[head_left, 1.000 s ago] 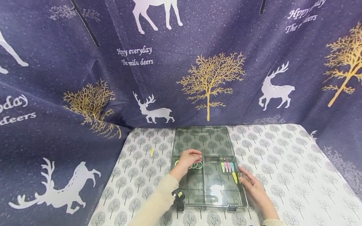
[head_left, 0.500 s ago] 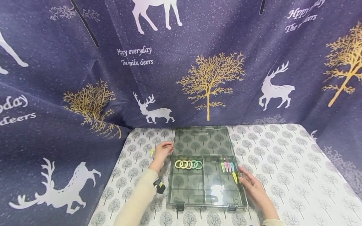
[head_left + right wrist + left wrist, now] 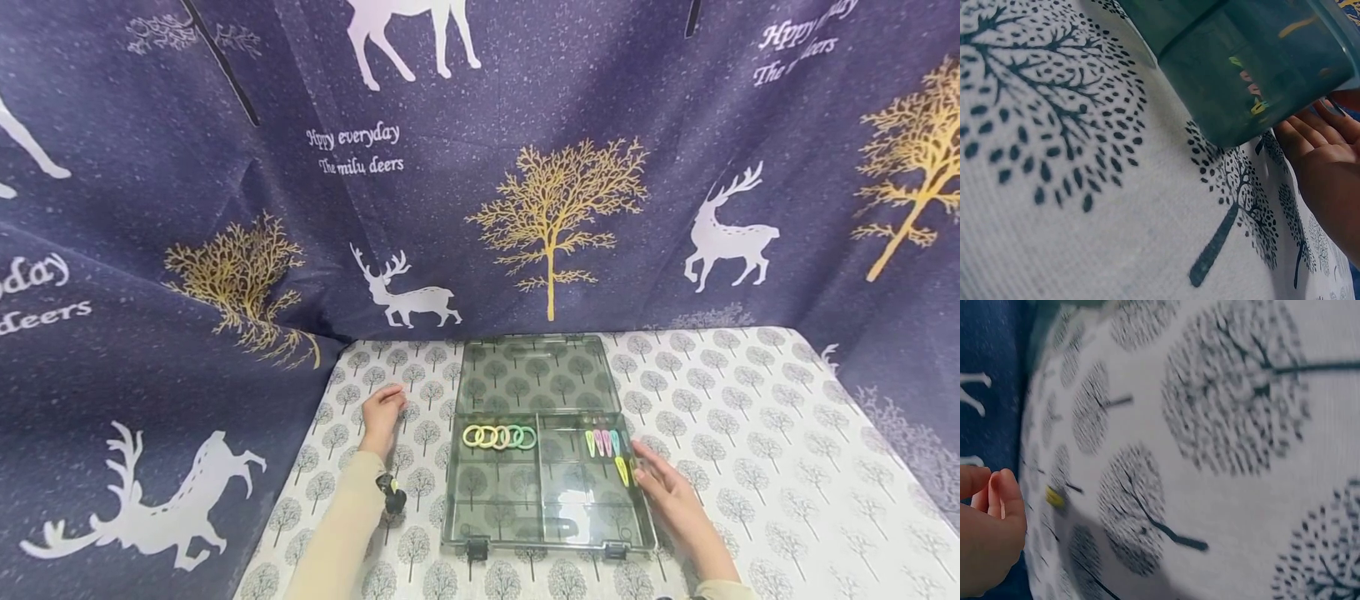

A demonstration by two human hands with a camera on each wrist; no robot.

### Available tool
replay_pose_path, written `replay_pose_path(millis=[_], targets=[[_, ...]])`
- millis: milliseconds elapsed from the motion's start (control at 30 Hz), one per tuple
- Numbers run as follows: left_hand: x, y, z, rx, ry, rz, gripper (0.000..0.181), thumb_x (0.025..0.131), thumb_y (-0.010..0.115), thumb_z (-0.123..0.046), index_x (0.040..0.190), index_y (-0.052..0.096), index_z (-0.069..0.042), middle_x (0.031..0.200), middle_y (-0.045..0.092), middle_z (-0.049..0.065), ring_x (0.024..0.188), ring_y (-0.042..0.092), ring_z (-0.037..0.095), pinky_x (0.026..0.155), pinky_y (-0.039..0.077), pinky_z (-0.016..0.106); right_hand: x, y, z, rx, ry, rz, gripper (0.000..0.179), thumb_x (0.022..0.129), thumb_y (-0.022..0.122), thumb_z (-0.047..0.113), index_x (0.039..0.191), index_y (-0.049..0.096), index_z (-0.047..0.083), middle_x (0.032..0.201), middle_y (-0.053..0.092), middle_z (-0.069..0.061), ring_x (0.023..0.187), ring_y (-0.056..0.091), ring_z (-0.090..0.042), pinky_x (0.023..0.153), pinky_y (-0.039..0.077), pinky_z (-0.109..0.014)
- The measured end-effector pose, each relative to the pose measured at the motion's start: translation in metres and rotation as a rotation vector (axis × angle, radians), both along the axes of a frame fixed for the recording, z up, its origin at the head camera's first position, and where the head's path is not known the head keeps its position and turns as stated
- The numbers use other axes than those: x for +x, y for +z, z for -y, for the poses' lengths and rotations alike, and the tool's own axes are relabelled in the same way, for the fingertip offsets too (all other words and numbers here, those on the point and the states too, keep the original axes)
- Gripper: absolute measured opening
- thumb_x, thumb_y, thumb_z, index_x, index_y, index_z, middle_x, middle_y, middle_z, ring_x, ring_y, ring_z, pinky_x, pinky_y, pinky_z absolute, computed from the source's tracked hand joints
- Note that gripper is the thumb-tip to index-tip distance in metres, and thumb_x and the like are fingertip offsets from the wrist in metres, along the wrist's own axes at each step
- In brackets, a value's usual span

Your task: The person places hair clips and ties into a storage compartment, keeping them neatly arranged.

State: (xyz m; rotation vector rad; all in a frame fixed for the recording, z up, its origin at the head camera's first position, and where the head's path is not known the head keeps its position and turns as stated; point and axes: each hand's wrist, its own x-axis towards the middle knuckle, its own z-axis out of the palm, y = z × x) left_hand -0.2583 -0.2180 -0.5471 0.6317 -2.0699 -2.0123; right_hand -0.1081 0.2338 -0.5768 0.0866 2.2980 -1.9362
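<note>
My left hand [image 3: 383, 419] hovers over the cloth left of the box, fingers loosely bent and holding nothing. In the left wrist view, a yellow hair clip [image 3: 1055, 497] lies on the cloth, apart from the left hand [image 3: 991, 531]; the head view hides it behind that hand. My right hand [image 3: 675, 496] rests its fingers against the right wall of a clear green-grey divided box [image 3: 542, 546]. Its back-left compartment holds several overlapping pastel rings [image 3: 498, 437]. Several hair clips stand in a row [image 3: 603, 443] at the back right, with a yellow clip [image 3: 622, 472] in front.
The box's lid [image 3: 536, 375] is laid back flat toward the curtain [image 3: 480, 208]. Two dark latches [image 3: 477, 548] hang at the box's front edge. A tree-print cloth [image 3: 720, 400] covers the table. A black wrist device [image 3: 392, 493] sits on the left sleeve.
My left hand has moved left, from over the rings to beside the box and then to the loose yellow clip. The rings are uncovered. My right hand has stayed at the box.
</note>
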Motion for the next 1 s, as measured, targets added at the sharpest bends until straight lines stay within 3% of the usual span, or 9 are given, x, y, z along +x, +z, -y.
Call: replay_pose_path(millis=[133,233,333,433,533,700,833,933,1000], targets=[[0.0,-0.007,0.008,-0.077,0.06,0.042,0.027,0.087,0.058,0.007,0.114,0.062,0.011,0.115,0.062,0.028,0.103,0.061,0.037,0.079,0.058,0.023,-0.001,-0.001,0.0,-0.013,-0.001,-0.01,0.055,0.1,0.053,0.021,0.149,0.032,0.008,0.158,0.018,-0.017,0.141,0.019,-0.041,0.099,0.029,-0.008],[-0.001,-0.012,0.012,-0.127,0.089,0.058,0.026,0.087,0.059,0.006,0.112,0.063,0.011,0.113,0.063,0.028,0.098,0.063,0.035,0.078,0.058,0.024,-0.001,-0.001,0.0,-0.019,-0.005,-0.006,0.055,0.1,0.053,0.021,0.149,0.032,0.008,0.158,0.017,-0.017,0.142,0.017,-0.042,0.097,0.028,-0.004],[-0.003,-0.018,0.013,-0.162,0.101,0.08,0.026,0.086,0.061,0.005,0.111,0.063,0.01,0.114,0.063,0.028,0.1,0.063,0.037,0.086,0.057,0.033,-0.001,0.0,0.001,-0.01,-0.011,0.009,0.055,0.1,0.053,0.023,0.149,0.032,0.009,0.158,0.017,-0.017,0.142,0.017,-0.041,0.107,0.03,-0.018],[-0.004,-0.023,0.014,-0.192,0.104,0.094,0.026,0.085,0.063,0.004,0.11,0.064,0.01,0.112,0.065,0.027,0.104,0.062,0.036,0.092,0.055,0.038,-0.001,0.001,0.002,-0.011,-0.012,0.019,0.056,0.1,0.053,0.024,0.149,0.032,0.009,0.158,0.016,-0.017,0.142,0.016,-0.041,0.114,0.025,-0.04],[-0.004,-0.024,0.013,-0.184,0.102,0.09,0.024,0.082,0.065,0.007,0.106,0.064,0.01,0.104,0.068,0.024,0.091,0.066,0.028,0.082,0.058,0.03,0.0,0.0,0.002,-0.023,-0.008,0.016,0.056,0.1,0.052,0.022,0.149,0.031,0.008,0.158,0.015,-0.018,0.142,0.015,-0.042,0.114,0.019,-0.05],[-0.002,-0.022,0.011,-0.237,0.066,0.09,0.025,0.08,0.067,0.009,0.105,0.064,0.01,0.1,0.068,0.024,0.083,0.065,0.024,0.074,0.059,0.027,0.001,0.0,0.001,-0.024,-0.008,0.011,0.055,0.1,0.052,0.02,0.149,0.031,0.008,0.158,0.015,-0.017,0.142,0.013,-0.043,0.114,0.019,-0.047],[-0.001,-0.02,0.008,-0.327,0.033,0.114,0.025,0.079,0.067,0.007,0.103,0.066,0.007,0.099,0.068,0.022,0.088,0.066,0.032,0.078,0.059,0.037,0.0,0.001,0.001,-0.006,-0.008,0.008,0.054,0.1,0.052,0.021,0.149,0.033,0.009,0.158,0.017,-0.016,0.142,0.014,-0.042,0.11,0.028,-0.022],[-0.001,-0.02,0.007,-0.354,0.015,0.138,0.024,0.079,0.068,0.006,0.103,0.066,0.005,0.097,0.069,0.02,0.085,0.066,0.031,0.078,0.059,0.04,0.0,0.0,0.0,-0.007,-0.009,0.003,0.054,0.1,0.052,0.02,0.149,0.033,0.009,0.158,0.017,-0.016,0.142,0.014,-0.042,0.112,0.027,-0.024],[-0.001,-0.02,0.007,-0.343,0.011,0.141,0.024,0.078,0.068,0.006,0.103,0.066,0.005,0.095,0.069,0.018,0.081,0.066,0.027,0.078,0.059,0.039,0.0,0.0,0.001,-0.013,-0.011,0.002,0.054,0.1,0.053,0.02,0.149,0.033,0.009,0.158,0.016,-0.016,0.142,0.013,-0.044,0.116,0.023,-0.039]])
